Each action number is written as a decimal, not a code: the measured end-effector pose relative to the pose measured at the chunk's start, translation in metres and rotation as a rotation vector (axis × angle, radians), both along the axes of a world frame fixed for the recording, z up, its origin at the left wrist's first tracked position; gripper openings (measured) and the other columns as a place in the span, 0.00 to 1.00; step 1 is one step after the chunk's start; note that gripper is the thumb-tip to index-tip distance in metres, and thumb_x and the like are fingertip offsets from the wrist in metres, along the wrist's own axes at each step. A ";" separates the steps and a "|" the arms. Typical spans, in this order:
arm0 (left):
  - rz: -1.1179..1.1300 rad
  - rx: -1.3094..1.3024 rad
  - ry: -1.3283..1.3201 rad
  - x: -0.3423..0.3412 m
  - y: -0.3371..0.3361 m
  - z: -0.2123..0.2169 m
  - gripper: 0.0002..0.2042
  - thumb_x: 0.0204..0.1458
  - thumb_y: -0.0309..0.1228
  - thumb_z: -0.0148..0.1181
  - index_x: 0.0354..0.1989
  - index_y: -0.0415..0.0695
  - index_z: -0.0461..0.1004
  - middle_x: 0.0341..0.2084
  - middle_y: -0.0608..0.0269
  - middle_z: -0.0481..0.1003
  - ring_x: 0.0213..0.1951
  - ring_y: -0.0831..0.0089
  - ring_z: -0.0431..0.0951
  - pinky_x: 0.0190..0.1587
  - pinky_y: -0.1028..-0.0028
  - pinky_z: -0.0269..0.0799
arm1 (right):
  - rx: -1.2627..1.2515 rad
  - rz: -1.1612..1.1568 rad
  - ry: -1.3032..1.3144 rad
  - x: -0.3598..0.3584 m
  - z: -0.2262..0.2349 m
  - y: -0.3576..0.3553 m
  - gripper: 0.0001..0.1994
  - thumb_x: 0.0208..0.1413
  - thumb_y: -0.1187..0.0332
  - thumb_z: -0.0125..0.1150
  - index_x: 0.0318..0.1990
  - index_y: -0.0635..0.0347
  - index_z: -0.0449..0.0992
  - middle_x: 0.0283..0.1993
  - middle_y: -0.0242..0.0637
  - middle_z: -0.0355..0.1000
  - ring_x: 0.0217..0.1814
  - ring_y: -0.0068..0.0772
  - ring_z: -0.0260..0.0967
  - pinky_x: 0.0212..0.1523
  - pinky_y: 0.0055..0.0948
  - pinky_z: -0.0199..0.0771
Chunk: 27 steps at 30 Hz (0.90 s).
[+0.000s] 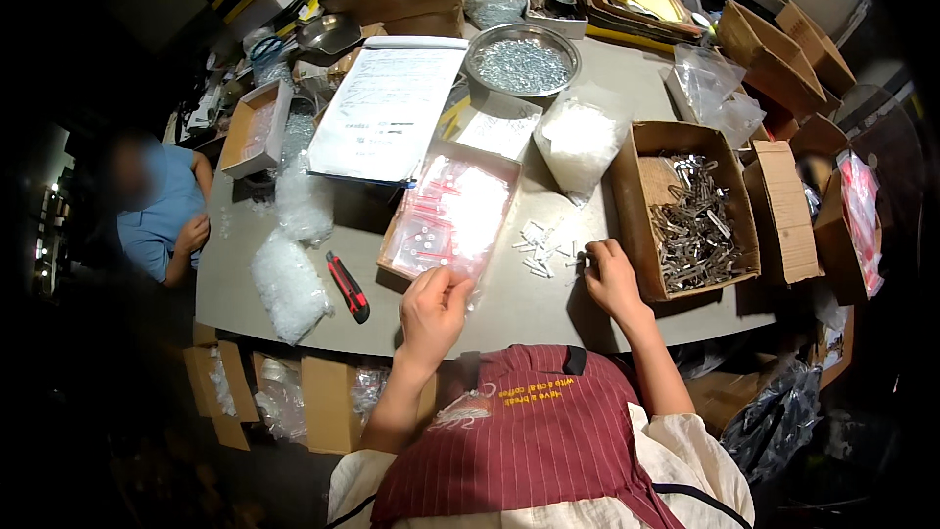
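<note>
My left hand [433, 315] is closed in a pinch at the near edge of a shallow carton [388, 236]. What looks like a small clear plastic bag [474, 300] shows beside its fingertips. Small clear bags with red edges [452, 198] fill the carton, and a few small round parts show through the nearest one. Over to the right, my right hand [613, 282] has its fingers bent together beside a loose pile of short white cylindrical pieces [539, 247]. Whatever is between those fingers is too small to make out.
Right of the pile stands a cardboard box [634, 198] of metal clips [693, 225]. Behind are a bag of white pieces [582, 142], a metal bowl [519, 61] of small metal parts and a clipboard [387, 108]. A red-black utility knife [348, 286] lies left; a person [162, 201] is beyond.
</note>
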<state>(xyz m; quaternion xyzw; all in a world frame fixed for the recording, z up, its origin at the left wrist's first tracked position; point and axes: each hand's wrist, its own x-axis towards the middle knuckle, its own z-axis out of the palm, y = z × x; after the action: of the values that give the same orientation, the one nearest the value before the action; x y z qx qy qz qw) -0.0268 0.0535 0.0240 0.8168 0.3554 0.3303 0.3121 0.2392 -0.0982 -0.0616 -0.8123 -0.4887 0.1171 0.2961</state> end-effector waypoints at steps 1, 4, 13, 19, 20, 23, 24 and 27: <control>0.019 0.006 0.001 0.005 -0.007 -0.001 0.12 0.50 0.26 0.69 0.21 0.39 0.71 0.19 0.57 0.72 0.22 0.59 0.73 0.27 0.64 0.67 | 0.032 0.017 0.003 -0.002 -0.002 -0.002 0.14 0.47 0.78 0.60 0.44 0.66 0.73 0.45 0.56 0.69 0.49 0.62 0.69 0.49 0.50 0.72; -0.075 0.008 0.000 0.015 -0.021 0.001 0.10 0.50 0.26 0.69 0.23 0.40 0.72 0.18 0.57 0.72 0.22 0.58 0.73 0.26 0.64 0.67 | -0.046 0.103 -0.056 -0.006 0.006 -0.004 0.20 0.48 0.76 0.66 0.50 0.65 0.73 0.48 0.50 0.70 0.52 0.56 0.70 0.52 0.44 0.72; -0.333 -0.027 -0.049 0.041 -0.045 -0.027 0.05 0.50 0.26 0.66 0.33 0.39 0.77 0.27 0.55 0.74 0.28 0.58 0.76 0.30 0.65 0.70 | -0.084 0.297 -0.347 -0.016 -0.024 -0.014 0.07 0.47 0.71 0.60 0.32 0.61 0.70 0.30 0.46 0.71 0.31 0.52 0.73 0.33 0.45 0.75; -0.227 0.121 0.081 0.048 -0.055 -0.025 0.16 0.45 0.40 0.74 0.26 0.44 0.73 0.25 0.60 0.71 0.31 0.58 0.74 0.35 0.63 0.71 | -0.198 0.275 -0.311 -0.013 -0.020 -0.013 0.10 0.51 0.65 0.64 0.31 0.63 0.73 0.30 0.46 0.73 0.33 0.51 0.75 0.34 0.46 0.75; -0.222 0.135 0.074 0.049 -0.055 -0.028 0.16 0.45 0.41 0.74 0.28 0.44 0.73 0.26 0.60 0.72 0.32 0.58 0.74 0.35 0.64 0.71 | -0.176 0.260 -0.312 -0.012 -0.016 -0.010 0.09 0.51 0.66 0.63 0.32 0.62 0.72 0.30 0.45 0.73 0.33 0.50 0.75 0.34 0.45 0.76; -0.221 0.150 0.083 0.052 -0.056 -0.038 0.17 0.45 0.41 0.74 0.31 0.44 0.74 0.30 0.60 0.72 0.35 0.58 0.74 0.36 0.63 0.71 | -0.123 0.217 -0.322 -0.017 -0.007 0.001 0.06 0.51 0.68 0.58 0.33 0.59 0.71 0.32 0.44 0.72 0.34 0.47 0.76 0.33 0.44 0.77; -0.227 0.152 0.090 0.054 -0.057 -0.041 0.17 0.45 0.41 0.74 0.33 0.44 0.74 0.31 0.60 0.72 0.36 0.57 0.74 0.37 0.63 0.71 | -0.117 0.205 -0.330 -0.018 -0.012 0.006 0.06 0.52 0.67 0.58 0.33 0.59 0.71 0.32 0.44 0.73 0.33 0.47 0.76 0.33 0.44 0.77; -0.258 0.177 0.085 0.057 -0.057 -0.042 0.17 0.45 0.40 0.74 0.35 0.43 0.75 0.32 0.58 0.72 0.37 0.56 0.74 0.38 0.62 0.71 | -0.138 0.204 -0.377 -0.023 -0.025 0.009 0.07 0.55 0.65 0.57 0.33 0.59 0.71 0.32 0.43 0.73 0.34 0.48 0.75 0.34 0.44 0.78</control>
<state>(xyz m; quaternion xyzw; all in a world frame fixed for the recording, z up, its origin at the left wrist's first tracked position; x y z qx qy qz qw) 0.0305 -0.0037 -0.0181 0.8932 0.2299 0.2828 0.2635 0.2158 -0.0887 -0.0865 -0.7844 -0.6059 0.0257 0.1297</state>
